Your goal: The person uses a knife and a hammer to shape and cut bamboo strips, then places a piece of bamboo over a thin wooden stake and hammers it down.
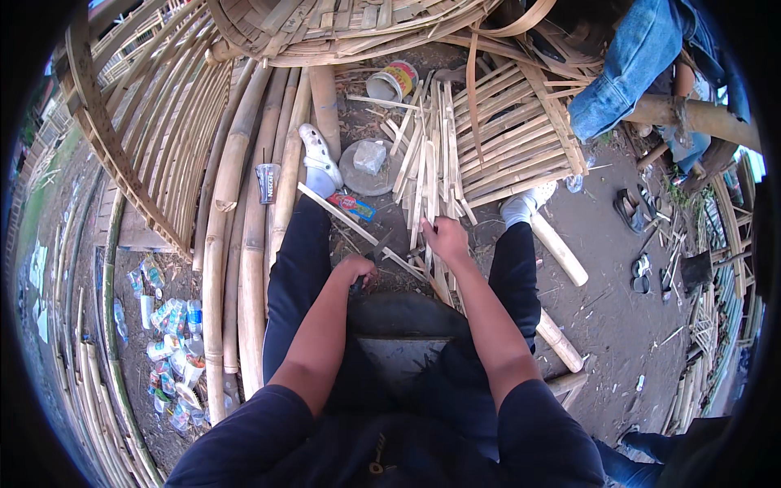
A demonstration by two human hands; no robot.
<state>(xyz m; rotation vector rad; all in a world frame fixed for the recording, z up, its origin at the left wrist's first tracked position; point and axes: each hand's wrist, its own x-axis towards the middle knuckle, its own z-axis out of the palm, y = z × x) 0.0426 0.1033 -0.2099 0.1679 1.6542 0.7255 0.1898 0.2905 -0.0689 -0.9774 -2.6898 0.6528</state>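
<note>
- Bamboo strips (429,163) meet the right hand (446,238), fingers curled at their near ends; whether one is pinched, I cannot tell.
- Left hand (358,271) is wrapped around a dark knife (378,250), blade forward, likely for safety.
- Strips lie between spread white shoes (321,167), apparently for easy reach.

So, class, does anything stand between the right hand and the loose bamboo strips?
Nothing visible does. The right hand is right at the near part of the loose bamboo strips. The knife in the left hand is off to the left.
</note>
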